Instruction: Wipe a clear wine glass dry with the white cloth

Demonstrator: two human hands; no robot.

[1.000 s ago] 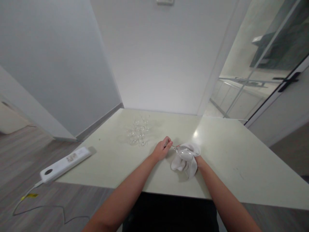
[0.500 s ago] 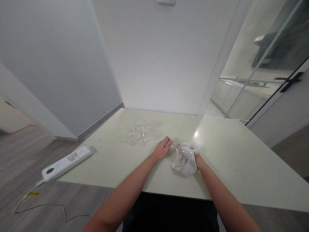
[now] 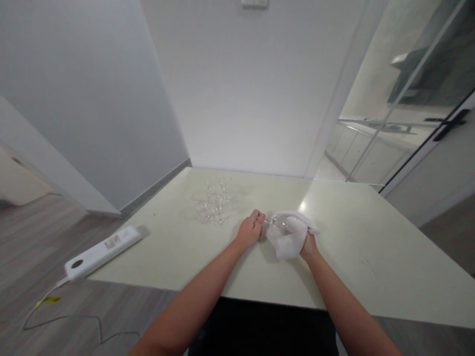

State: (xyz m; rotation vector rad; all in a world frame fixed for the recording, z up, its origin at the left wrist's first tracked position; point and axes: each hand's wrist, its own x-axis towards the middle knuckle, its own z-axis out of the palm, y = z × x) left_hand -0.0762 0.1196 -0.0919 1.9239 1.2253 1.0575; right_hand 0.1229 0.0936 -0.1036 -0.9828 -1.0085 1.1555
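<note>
And the cloth point(image 3: 291, 247) is on the move! Its low-hanging folds come up and draw in, and one corner now flares out to the right, past the wrist. The right hand point(image 3: 308, 245) shifts with it, swinging a touch outward so that more of it shows below the cloth. Its fingers are tucked behind the fabric, though, and from where I stand I can't tell how tightly they close, or on what.

Over on the other side, hardly a stir: the left hand point(image 3: 250, 228) stays put, fingers curled firmly round the foot end of the glass point(image 3: 281, 225). There's the glass itself, tipped on its side between the two hands, stem running out of the left fist, bowl lying in the cloth. Whether anything brushes the table point(image 3: 185, 252) underneath, I can't make out.

So what does the shift mean? As I read it, the left hand is the steady anchor while the right does the working, and the cloth now wraps the bowl from a fresh angle. The rubbing looks to be in full swing.

Farther back to the left, the other glasses point(image 3: 215, 199) stand bunched together, untouched, well apart from the power strip point(image 3: 102, 252).
</note>
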